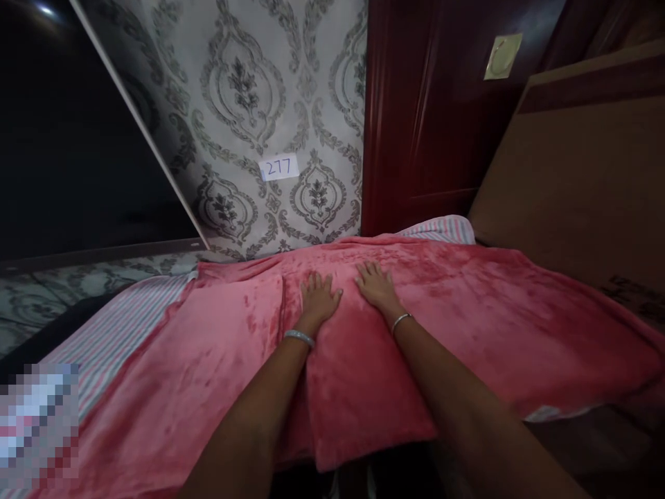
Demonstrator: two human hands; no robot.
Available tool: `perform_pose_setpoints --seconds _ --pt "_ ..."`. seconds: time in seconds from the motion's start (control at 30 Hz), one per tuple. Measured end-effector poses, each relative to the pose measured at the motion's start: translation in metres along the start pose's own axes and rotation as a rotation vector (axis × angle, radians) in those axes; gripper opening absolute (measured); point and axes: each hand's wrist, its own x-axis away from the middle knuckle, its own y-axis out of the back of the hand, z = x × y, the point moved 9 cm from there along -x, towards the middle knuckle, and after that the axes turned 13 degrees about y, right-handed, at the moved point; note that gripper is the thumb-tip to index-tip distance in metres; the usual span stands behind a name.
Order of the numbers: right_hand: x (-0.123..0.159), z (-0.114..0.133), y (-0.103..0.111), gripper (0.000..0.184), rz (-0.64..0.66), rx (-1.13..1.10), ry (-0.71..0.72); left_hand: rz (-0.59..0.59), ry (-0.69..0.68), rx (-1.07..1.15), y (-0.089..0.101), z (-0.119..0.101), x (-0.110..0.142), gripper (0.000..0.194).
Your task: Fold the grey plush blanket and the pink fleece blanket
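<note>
Spread wide, the left grip [318, 298] and right grip [379, 285] lay palm-down on a pinkish-red blanket [358, 388], plush, mottled in lighter and darker patches, deeper red toward its near edge. It partly covered a striped sheet [125, 326]; beyond rose patterned wallpaper [239, 90], with a cardboard box [582, 180] rightward.

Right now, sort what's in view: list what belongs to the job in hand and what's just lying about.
In hand:
pink plush blanket
left hand and right hand, both laid flat on it

Apparently just around:
striped cloth, partly under the blanket
black flat screen
paper label marked 277
brown cardboard
</note>
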Motion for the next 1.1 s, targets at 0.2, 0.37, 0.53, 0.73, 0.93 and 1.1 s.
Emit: perform_pose_setpoints --seconds 0.2,0.37,0.53,0.73,0.93,1.1 --pt "0.005 -0.013 -0.024 0.059 0.068 -0.027 -0.04 -0.038 0.04 -0.047 -0.013 0.014 -0.003 0.074" --pt "0.005 -0.012 -0.021 0.058 0.059 -0.031 -0.037 -0.014 0.055 -0.055 -0.013 0.011 -0.001 0.077" --pt "0.008 -0.01 -0.018 0.059 0.06 -0.055 -0.035 0.077 0.04 -0.011 -0.007 0.011 0.001 0.079" --pt "0.016 -0.011 -0.003 0.058 0.11 -0.117 -0.027 0.141 0.041 -0.035 0.019 0.022 0.015 0.07" --pt "0.054 -0.001 0.011 0.054 0.105 -0.036 0.076 0.03 -0.181 0.043 0.025 -0.024 0.057 0.066" --pt "0.089 0.003 -0.002 0.053 0.069 0.069 0.07 0.051 -0.283 0.047 -0.011 -0.061 0.087 0.065"
